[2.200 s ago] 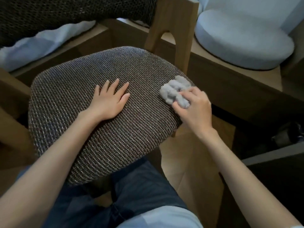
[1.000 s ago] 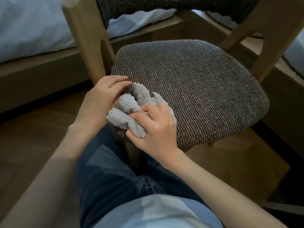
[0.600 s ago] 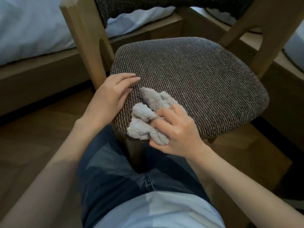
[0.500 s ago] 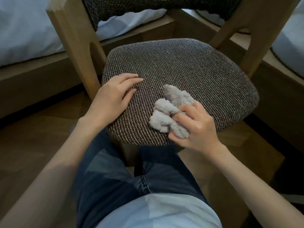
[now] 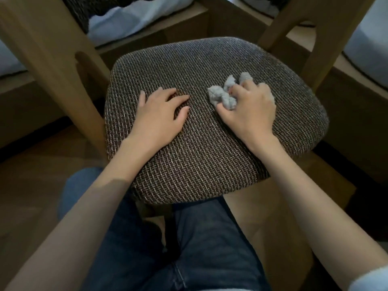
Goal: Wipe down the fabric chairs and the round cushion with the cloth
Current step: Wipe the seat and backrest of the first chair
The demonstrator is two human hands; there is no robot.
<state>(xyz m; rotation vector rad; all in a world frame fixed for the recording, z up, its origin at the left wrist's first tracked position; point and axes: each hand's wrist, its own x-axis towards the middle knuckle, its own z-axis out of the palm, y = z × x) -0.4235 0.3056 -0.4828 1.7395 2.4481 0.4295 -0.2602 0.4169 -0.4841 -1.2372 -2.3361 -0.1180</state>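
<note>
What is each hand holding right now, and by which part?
The right hand grips the bunched grey cloth, fingers curled over its middle. The left hand holds nothing; it rests on the chair seat.

Dim, soft overall; edges bowed (wide-angle), corners shadowed.

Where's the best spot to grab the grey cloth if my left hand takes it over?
Probably pinch the bunched folds of the cloth that poke out left of the right hand. Come from the left, over the chair seat: the right hand covers the rest, and the left hand rests just beside those folds.
</note>
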